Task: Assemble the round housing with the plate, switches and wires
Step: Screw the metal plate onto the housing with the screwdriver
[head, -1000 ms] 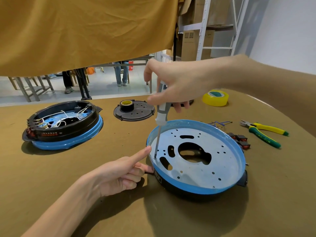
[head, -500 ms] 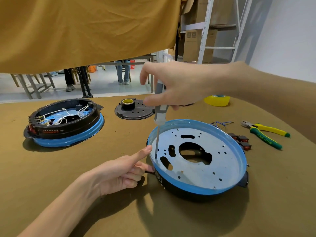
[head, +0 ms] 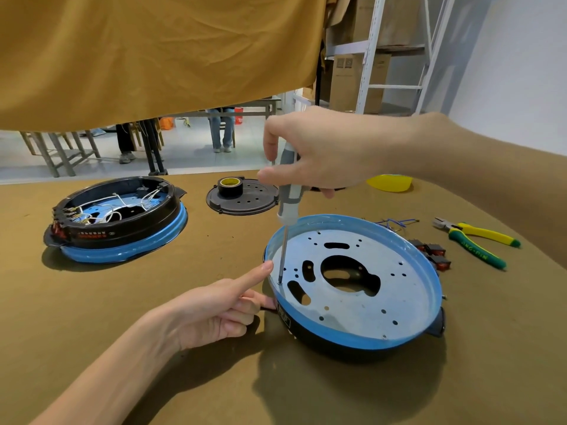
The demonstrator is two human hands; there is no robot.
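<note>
The round housing (head: pixel 352 338) sits at the right-centre of the brown counter (head: pixel 92 317), blue rim up, with the perforated metal plate (head: pixel 368 289) lying inside it. Start at the far left, though: there's a second housing (head: pixel 116 222) over there, black with a blue band, and white wires (head: pixel 113 210) looped across its open inside. Behind it a tan cloth (head: pixel 153 56) hangs down over the back of the counter. Move right and you find a black perforated disc (head: pixel 245 200) lying flat, with a small roll of tape (head: pixel 230 186) standing on it. Now your left hand (head: pixel 211 314): it rests beside the round housing, index finger stretched out so the tip touches the blue rim, the other fingers curled in, their tips against the black side wall just below. Above it your right hand (head: pixel 319 151) comes in from the right, and its grip is closed round the grey handle of a screwdriver (head: pixel 288 204), thumb and fingers wrapped on it. The tool stands nearly upright, its thin shaft reaching down to a hole at the plate's left edge, just beside your left fingertip. Further right, a yellow roll (head: pixel 389 183) peeks out behind your wrist. Blue wires (head: pixel 395 223) lie loose near the housing's far rim, a cluster of black and red switches (head: pixel 432 253) lies just beside its right edge, and yellow-and-green pliers (head: pixel 478 240) rest well apart on the far right
</note>
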